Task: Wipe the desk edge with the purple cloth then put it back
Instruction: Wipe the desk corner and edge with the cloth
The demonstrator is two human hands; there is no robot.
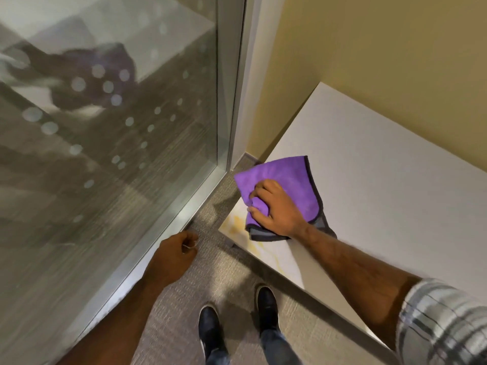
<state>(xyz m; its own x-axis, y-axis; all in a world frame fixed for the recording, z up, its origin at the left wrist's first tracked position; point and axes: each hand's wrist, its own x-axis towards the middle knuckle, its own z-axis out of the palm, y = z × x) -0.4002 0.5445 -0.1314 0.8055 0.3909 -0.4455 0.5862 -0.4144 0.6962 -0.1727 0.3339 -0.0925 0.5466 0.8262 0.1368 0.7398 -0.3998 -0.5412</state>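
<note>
While right hand (276, 206) grips purple cloth (284, 191) | white desk (382, 180) corner | left hand (174, 254) fisted

The purple cloth (279, 189) is pressed flat on the white tabletop (382, 180) by the right hand (276, 209) near its left corner — part of it hangs over the edge. Yellowish marks (238, 222) are seen beside the cloth. The left hand (175, 252) is loosely curled above the carpet (184, 299), beside a glass partition (105, 127).
</note>
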